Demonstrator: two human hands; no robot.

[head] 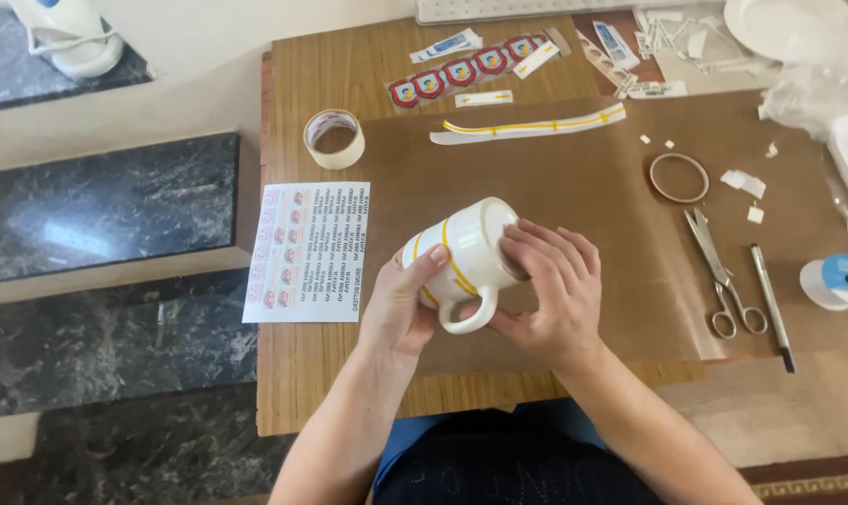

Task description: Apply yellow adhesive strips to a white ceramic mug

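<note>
Mug (466, 257), white, yellow-taped, sideways, handle down, between both hands.

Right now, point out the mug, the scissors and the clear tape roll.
white mug (466, 252), head view, on its side wall near the yellow tape
scissors (720, 271), head view, at the blade pivot
clear tape roll (334, 154), head view, on its front outer wall

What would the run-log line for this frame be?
left hand: grips white ceramic mug with yellow tape bands | right hand: fingers over mug's end | mug: on its side, above brown paper sheet | nearby: scissors
</note>
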